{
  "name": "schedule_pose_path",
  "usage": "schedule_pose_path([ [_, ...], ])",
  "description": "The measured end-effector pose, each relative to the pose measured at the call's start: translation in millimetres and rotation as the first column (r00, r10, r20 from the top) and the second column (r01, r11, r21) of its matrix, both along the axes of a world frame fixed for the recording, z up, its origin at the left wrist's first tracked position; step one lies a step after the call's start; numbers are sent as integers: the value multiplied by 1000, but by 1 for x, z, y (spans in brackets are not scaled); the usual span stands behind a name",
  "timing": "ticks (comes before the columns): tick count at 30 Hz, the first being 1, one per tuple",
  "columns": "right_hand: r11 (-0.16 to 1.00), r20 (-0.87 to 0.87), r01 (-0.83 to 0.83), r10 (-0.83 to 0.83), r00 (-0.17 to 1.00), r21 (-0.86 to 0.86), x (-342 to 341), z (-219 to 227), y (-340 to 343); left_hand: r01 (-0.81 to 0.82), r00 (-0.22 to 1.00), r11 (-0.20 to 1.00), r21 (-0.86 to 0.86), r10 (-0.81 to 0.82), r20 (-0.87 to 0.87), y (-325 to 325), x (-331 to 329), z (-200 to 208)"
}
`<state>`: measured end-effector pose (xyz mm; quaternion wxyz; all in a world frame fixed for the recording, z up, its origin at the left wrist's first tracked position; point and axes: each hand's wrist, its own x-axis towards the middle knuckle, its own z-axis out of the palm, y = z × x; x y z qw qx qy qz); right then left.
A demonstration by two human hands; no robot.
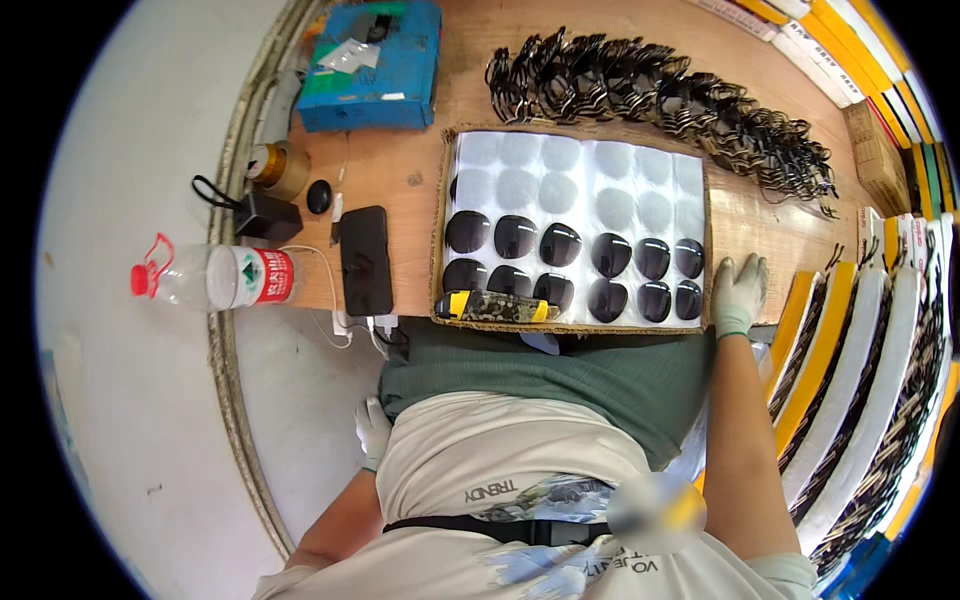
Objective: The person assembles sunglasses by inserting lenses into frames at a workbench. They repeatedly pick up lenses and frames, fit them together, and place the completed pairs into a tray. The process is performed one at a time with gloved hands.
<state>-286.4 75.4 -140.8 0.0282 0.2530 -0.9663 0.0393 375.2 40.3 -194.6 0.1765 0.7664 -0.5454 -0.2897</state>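
Bright, fairly even light washes over the smooth pale grey surface at the left (150,380). A whitish sheen lies on the brown wooden counter (795,228) toward the right, and small streaks of glare cross the upper parts of the dark, rounded, glossy lenses (516,237). Glints dot the long heap of thin black-and-gold frames (610,82), whose crowded pieces blend together. Fisheye distortion bows the long white and yellow cartons (848,370) near the right rim; black corners with a bluish fringe enclose the view. A round blurred patch (655,510) smears part of the cream printed shirt (500,435), while the middle looks reasonably sharp.
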Motion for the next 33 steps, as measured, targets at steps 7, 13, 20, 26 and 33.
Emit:
schedule_pose_path([
  [7, 999, 20, -29, 30, 999, -32, 15, -5, 28, 579, 813, 812, -69, -582, -22, -51, -106, 104],
  [13, 996, 54, -43, 47, 997, -83, 25, -7, 40, 613, 784, 762, 210, -620, -39, -62, -99, 114],
  [20, 910, 383, 101, 68, 921, -403, 17, 37, 57, 558, 826, 807, 195, -518, -223, -84, -106, 124],
  [26, 795, 502, 88, 289, 816, -600, 144, 147, 37, 651, 700, 751, 110, -538, -470, -125, -121, 179],
  [33, 873, 849, -243, 475, 231, -423, 224, 176, 9, 959, 283, 263, 106, -894, -347, -128, -142, 218],
])
